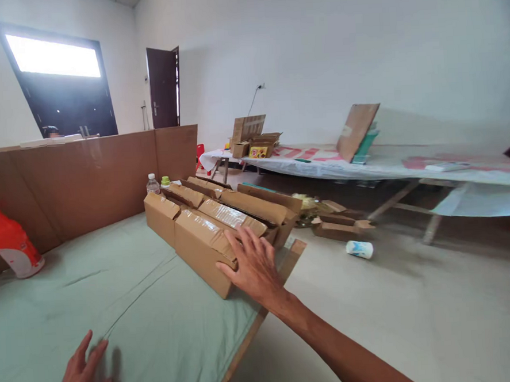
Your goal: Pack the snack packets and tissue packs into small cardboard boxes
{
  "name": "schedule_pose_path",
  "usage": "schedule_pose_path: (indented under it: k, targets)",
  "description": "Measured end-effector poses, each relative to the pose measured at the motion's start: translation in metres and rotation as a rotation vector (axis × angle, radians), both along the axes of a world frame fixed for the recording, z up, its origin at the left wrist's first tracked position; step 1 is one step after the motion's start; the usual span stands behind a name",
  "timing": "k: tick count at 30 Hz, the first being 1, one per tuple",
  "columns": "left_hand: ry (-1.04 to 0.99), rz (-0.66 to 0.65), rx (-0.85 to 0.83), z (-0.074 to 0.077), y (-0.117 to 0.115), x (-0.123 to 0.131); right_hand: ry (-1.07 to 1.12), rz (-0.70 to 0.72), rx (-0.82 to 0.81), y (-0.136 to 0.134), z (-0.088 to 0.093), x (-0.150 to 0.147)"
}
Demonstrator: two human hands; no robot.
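Note:
Several long brown cardboard boxes (pixel 201 240) stand side by side at the right edge of a table with a green cloth (pixel 132 302). Clear tape shines on their tops. My right hand (pixel 253 263) rests on the near end of the closest box, fingers spread over its top and thumb at its side. Low at the left, my left hand (pixel 82 374) is over the cloth with its fingers apart and nothing in them. An orange-red bottle (pixel 14 243) leans at the far left.
A cardboard panel (pixel 86 187) borders the table's far side. Small bottles (pixel 152 184) stand behind the boxes. On the floor at right lie an open carton (pixel 339 227) and a white-blue roll (pixel 359 250). A long covered table (pixel 314 167) lines the wall.

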State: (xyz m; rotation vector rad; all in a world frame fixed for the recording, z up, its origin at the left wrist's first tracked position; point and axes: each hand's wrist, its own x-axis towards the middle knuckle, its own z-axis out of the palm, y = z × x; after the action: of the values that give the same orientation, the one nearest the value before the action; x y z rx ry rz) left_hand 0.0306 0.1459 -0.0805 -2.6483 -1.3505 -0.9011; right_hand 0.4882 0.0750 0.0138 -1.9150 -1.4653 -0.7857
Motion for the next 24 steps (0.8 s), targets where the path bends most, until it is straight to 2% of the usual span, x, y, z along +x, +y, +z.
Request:
schedule_pose_path:
  k: [3, 5, 7, 10, 13, 15, 17, 20, 24]
  targets:
    - [0.161, -0.033, 0.099, 0.006, 0.002, -0.003, -0.032, 0.131, 0.114, -0.021, -0.003, -0.015]
    - [0.242, -0.019, 0.115, 0.006, 0.001, -0.004, -0.055, 0.310, 0.123, -0.036, -0.015, -0.032]
    - [0.279, 0.030, 0.094, 0.002, -0.006, 0.000, -0.057, 0.516, 0.018, -0.043, -0.034, -0.053]
    - [0.318, 0.098, 0.071, -0.009, -0.029, 0.014, 0.032, 0.685, -0.334, -0.040, -0.064, -0.086]
    - [0.342, 0.097, 0.103, -0.014, -0.063, 0.028, 0.145, 0.686, -0.677, -0.032, -0.078, -0.109]
    - [0.352, 0.057, 0.165, -0.016, -0.085, 0.033, 0.184, 0.684, -0.789, -0.031, -0.077, -0.115]
    - [0.353, 0.012, 0.275, -0.018, -0.103, 0.036, 0.198, 0.690, -0.822, -0.034, -0.072, -0.115]
    - [0.332, -0.012, 0.424, -0.025, -0.119, 0.039, 0.223, 0.690, -0.782, -0.045, -0.067, -0.112]
    - [0.399, -0.007, 0.392, -0.030, -0.123, 0.037, 0.254, 0.653, -0.734, -0.064, -0.070, -0.114]
